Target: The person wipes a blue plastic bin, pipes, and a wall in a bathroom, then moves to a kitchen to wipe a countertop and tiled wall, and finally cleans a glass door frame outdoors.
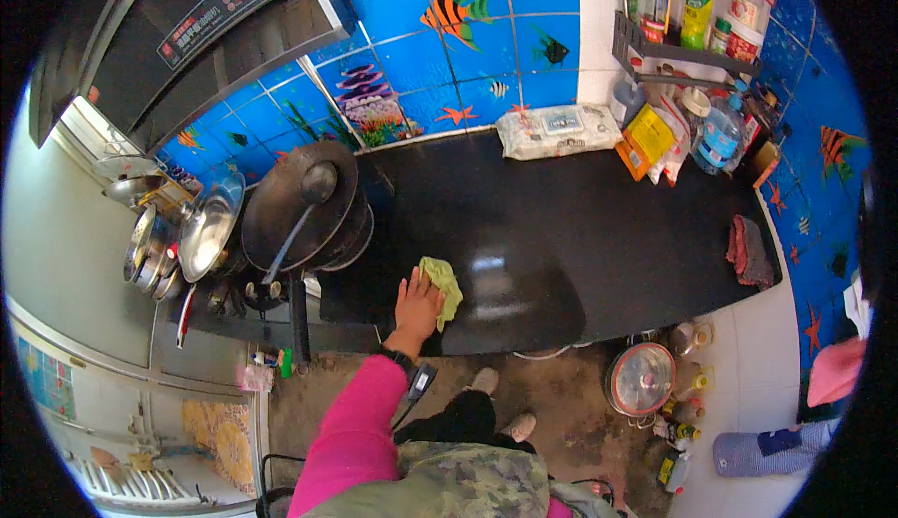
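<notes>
My left hand (417, 311) lies flat on a yellow-green cloth (442, 290), pressing it against the black countertop (596, 237). The cloth shows mostly along the right side of my fingers; the rest is hidden under them. A wet-looking sheen marks the counter just right of the cloth. To the left of that hand, a large dark wok (280, 195) sits on the stove with a metal ladle (319, 181) lying in it. Its long black handle (299, 314) points toward me, past the counter's front edge. My right hand is out of view; only a bit of its pink sleeve shows at the bottom.
A wipes pack (558, 132) lies against the back wall, beside seasoning bags (645, 139) and bottles (719, 135). A folded rag (748, 251) rests at the right end. Lidded pans (210, 230) crowd the left. Below stands a glass-lidded pot (642, 377); a range hood (231, 34) overhangs the stove.
</notes>
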Action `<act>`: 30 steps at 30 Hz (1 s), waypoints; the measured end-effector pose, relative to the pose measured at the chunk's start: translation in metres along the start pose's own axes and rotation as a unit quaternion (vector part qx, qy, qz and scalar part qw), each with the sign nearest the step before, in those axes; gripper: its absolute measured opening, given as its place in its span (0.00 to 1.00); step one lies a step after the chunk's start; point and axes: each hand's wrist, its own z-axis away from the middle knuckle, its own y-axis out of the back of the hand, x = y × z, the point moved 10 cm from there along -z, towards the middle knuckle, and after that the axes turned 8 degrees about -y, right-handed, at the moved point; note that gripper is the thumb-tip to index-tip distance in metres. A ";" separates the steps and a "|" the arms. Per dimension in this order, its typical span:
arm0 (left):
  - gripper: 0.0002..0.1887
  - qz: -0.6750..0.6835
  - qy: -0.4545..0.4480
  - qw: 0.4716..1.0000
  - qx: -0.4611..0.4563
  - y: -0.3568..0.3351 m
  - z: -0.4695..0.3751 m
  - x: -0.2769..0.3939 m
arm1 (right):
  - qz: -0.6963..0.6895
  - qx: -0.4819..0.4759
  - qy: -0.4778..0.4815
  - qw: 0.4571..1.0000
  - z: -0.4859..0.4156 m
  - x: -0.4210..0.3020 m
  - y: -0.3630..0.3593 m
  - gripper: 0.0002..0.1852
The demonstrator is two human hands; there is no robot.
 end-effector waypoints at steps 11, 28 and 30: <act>0.16 0.359 0.030 0.931 0.051 0.002 -0.050 0.067 | 0.004 0.127 0.057 0.990 0.031 -0.126 -0.007 0.17; 0.24 0.567 -0.072 0.806 0.153 0.153 -0.153 0.085 | -0.141 -0.288 0.363 0.875 0.176 -0.758 -0.251 0.26; 0.25 0.529 -0.071 0.810 0.242 0.173 -0.143 0.066 | -0.115 -0.281 0.403 0.863 0.184 -0.799 -0.255 0.25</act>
